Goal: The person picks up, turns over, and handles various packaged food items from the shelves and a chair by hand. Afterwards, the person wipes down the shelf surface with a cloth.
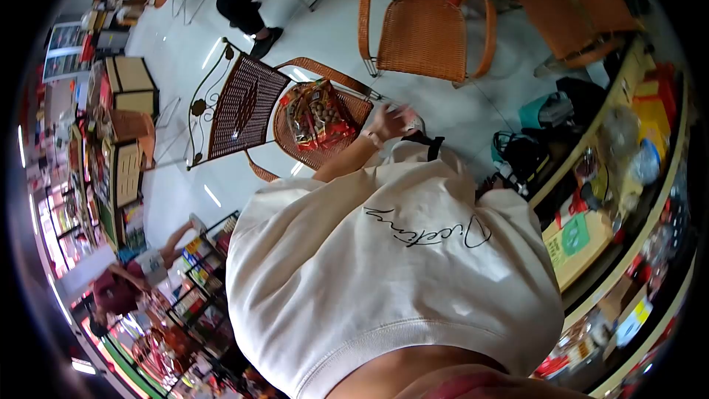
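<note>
Red and see-through, the shiny, crinkled bag [314, 114] shows round brown pieces [323, 112] inside. I have it at eleven o'clock, lying on a woven chair [247, 100]. Near it, at one o'clock, my left hand [389, 122] is blurred, fingers loosely spread. My right hand's fingers I cannot tell, being out of view.

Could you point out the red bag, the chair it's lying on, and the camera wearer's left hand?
Red bag [320, 113]: head view, middle of its upward face.
Chair [244, 109]: head view, on its woven backrest.
Left hand [388, 122]: head view, middle of the hand.
</note>
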{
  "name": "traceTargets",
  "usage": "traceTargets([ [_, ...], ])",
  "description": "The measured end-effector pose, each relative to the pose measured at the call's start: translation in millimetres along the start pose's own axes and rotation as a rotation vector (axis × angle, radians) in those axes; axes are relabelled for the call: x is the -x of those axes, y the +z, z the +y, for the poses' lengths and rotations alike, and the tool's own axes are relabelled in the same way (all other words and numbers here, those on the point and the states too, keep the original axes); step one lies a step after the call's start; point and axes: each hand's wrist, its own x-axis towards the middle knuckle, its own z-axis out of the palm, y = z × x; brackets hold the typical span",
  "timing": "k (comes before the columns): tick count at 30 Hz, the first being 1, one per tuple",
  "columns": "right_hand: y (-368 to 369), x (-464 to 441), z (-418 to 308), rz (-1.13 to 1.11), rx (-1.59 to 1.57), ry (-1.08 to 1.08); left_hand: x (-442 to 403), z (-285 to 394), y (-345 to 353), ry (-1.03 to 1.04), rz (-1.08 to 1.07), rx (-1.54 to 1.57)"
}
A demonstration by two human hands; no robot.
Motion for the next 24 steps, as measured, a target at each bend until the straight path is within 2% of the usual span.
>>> traceTargets([
  [1, -8.5, -1.0, 0.5, 0.017, -0.052, 0.035, -11.4, 15.6, -49.4, 0.275, 0.466, -0.262],
  [2, -10.6, 3.6, -7.0, 0.019, -0.104, 0.051, -18.0, 37.0, -117.4, 0.511, 0.782, -1.101],
  [3, -12.1, 2.2, -7.7, 0.020, -0.141, 0.060, 8.0, 42.3, -153.1, 0.333, 1.216, -1.736],
  [4, -10.1, -1.0, -10.4, 0.020, -0.181, 0.071, 37.1, 42.6, -174.8, 0.246, 1.250, -1.665],
  [5, -2.2, -5.3, -19.9, -0.007, -0.217, 0.051, 54.1, 46.8, -200.8, 0.238, 1.155, -1.449],
  [7, 22.7, -20.5, -44.3, -0.102, -0.255, -0.019, 76.2, 57.5, -245.6, 0.228, 0.739, -0.698],
  [8, 41.4, -31.3, -60.0, -0.162, -0.258, -0.074, 87.3, 55.6, -262.5, 0.202, 0.625, -0.481],
  [9, 61.6, -78.1, -87.2, -0.288, 0.059, 0.037, 93.9, 46.0, -236.5, 0.349, 0.771, -0.610],
  [10, 87.7, -26.4, -132.9, -0.350, 0.123, -0.051, 99.1, 36.3, -215.5, 0.477, 0.942, -0.751],
  [12, 145.3, 17.5, -214.1, -0.466, 0.495, -0.122, 93.7, 38.5, -201.6, 0.673, 1.085, -0.635],
  [13, 172.3, 31.4, -248.7, -0.558, 0.627, -0.127, 85.1, 42.6, -207.4, 0.645, 1.037, -0.670],
  [15, 229.1, 28.0, -300.2, -0.513, 0.760, -0.306, 71.1, 37.9, -231.9, 0.572, 0.955, -0.736],
  [16, 256.5, 39.0, -332.2, -0.536, 0.958, -0.534, 69.0, 36.1, -215.3, 0.506, 0.922, -0.639],
  [17, 285.3, 41.6, -353.6, -0.529, 0.981, -0.724, 68.0, 35.8, -189.3, 0.440, 0.886, -0.540],
  [18, 306.7, 76.1, -375.2, -0.427, 1.029, -0.755, 64.8, 36.7, -181.1, 0.447, 0.841, -0.515],
  [20, 356.6, 76.8, -392.3, -0.425, 0.966, -1.007, 49.8, 43.7, -185.5, 0.465, 0.762, -0.489],
  [21, 373.6, 87.9, -392.1, -0.479, 0.938, -1.020, 40.8, 48.9, -195.3, 0.476, 0.734, -0.493],
  [24, 423.9, 134.0, -358.1, -0.686, 0.806, -0.974, 15.8, 68.9, -231.6, 0.528, 0.777, -0.801],
])
